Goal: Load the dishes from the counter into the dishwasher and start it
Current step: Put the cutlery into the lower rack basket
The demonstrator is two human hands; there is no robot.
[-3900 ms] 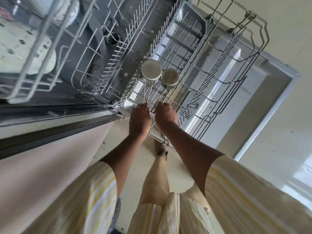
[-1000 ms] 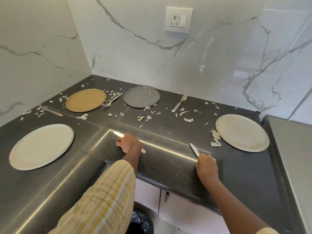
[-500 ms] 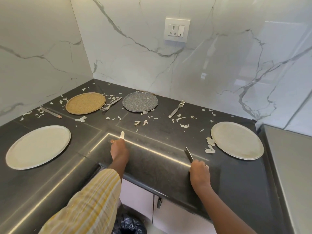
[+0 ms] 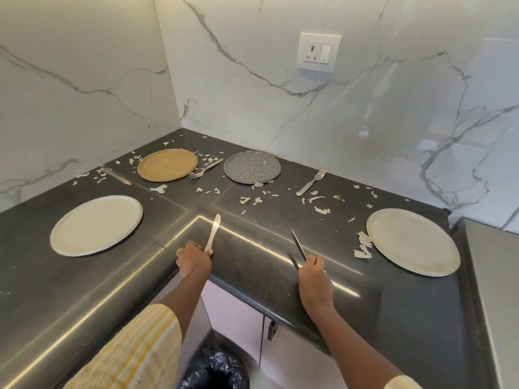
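Observation:
My left hand (image 4: pixel 193 258) grips a table knife (image 4: pixel 214 231) by the handle, blade pointing away over the dark counter (image 4: pixel 252 265). My right hand (image 4: pixel 314 276) grips a second knife (image 4: pixel 298 245), blade raised and angled to the left. Two white plates lie at the left (image 4: pixel 97 225) and right (image 4: pixel 412 240). A tan plate (image 4: pixel 167 164) and a grey speckled plate (image 4: pixel 252 167) sit near the back wall. A fork (image 4: pixel 205 169) lies between them, another fork (image 4: pixel 311 182) further right, and a third knife (image 4: pixel 116 176) at the far left.
Pale food scraps (image 4: pixel 317 203) are scattered over the back of the counter and beside the right plate. A bin with a black bag (image 4: pixel 214 372) stands on the floor below the counter corner. A steel surface (image 4: pixel 494 290) adjoins the counter at the right.
From the dishwasher rack I turned to the counter. In the last second both hands took up knives; the blades now stand lifted and both hands have drawn slightly back.

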